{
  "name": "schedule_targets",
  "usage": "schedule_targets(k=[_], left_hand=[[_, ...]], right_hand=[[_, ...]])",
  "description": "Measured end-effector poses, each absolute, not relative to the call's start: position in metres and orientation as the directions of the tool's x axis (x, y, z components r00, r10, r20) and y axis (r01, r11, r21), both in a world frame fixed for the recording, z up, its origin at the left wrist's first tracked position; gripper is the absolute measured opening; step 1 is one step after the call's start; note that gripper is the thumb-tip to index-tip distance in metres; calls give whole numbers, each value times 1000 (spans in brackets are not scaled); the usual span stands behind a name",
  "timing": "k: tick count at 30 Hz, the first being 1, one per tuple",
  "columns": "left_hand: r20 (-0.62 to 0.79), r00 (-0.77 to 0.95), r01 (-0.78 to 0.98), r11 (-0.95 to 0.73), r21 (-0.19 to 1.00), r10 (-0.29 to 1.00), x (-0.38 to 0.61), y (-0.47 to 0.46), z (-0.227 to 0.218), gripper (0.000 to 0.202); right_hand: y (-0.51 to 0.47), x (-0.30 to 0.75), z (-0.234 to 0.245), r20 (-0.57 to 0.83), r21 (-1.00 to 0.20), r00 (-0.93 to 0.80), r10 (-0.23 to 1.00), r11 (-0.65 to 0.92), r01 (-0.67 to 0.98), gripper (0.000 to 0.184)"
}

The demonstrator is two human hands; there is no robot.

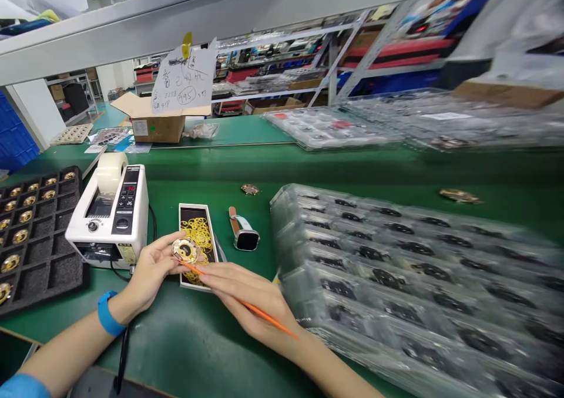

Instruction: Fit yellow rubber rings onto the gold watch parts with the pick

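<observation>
My left hand (152, 263), with a blue band at the wrist, pinches a round gold watch case (185, 250) between thumb and fingers. My right hand (251, 295) grips slim orange tweezers (267, 317), whose tip touches or nearly touches the lower edge of the case. Both hands are above a white box (181, 213) holding many yellow rings (197, 231). The case partly covers the box. A smartwatch (245, 239) with a light strap lies right of the box.
Left are a white tape dispenser (138, 210) and a black foam tray (57, 236) with gold parts. Stacked clear plastic trays (308, 310) with dark parts fill the right. Loose gold parts (250, 189) lie behind. A cardboard box (163, 129) stands at the back under a shelf beam (264, 10).
</observation>
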State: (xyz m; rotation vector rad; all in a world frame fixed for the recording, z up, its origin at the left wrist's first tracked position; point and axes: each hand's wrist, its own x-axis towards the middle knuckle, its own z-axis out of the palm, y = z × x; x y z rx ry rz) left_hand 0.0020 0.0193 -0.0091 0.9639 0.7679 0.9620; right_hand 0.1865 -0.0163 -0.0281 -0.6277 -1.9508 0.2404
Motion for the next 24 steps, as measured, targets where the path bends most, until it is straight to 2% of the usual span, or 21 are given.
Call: schedule_targets(k=[3, 6, 9, 14, 18, 21, 24], left_hand=[[-121, 378, -330, 256, 909, 918, 2, 20, -12, 49], [-116, 376, -347, 256, 902, 919, 1, 21, -13, 50], [-101, 389, -340, 245, 908, 916, 2, 21, -14, 52], [-85, 428, -282, 223, 933, 900, 4, 16, -14, 61], [-91, 467, -266, 237, 934, 880, 7, 13, -15, 61], [-98, 487, -259, 251, 933, 868, 8, 13, -16, 60], [-138, 484, -265, 295, 918, 864, 8, 13, -17, 56]], right_hand=[[-14, 189, -31, 801, -239, -437, 408, 888, 392, 39], [-13, 190, -34, 792, -134, -490, 363, 887, 441, 40], [-15, 188, -32, 829, -151, -427, 360, 880, 450, 42], [-20, 186, -25, 870, -309, -197, 452, 811, 496, 37], [-20, 183, -26, 864, -359, -128, 487, 773, 522, 33], [-18, 181, -31, 880, -287, -179, 441, 792, 538, 35], [-17, 182, -37, 888, -121, -303, 347, 811, 573, 37]])
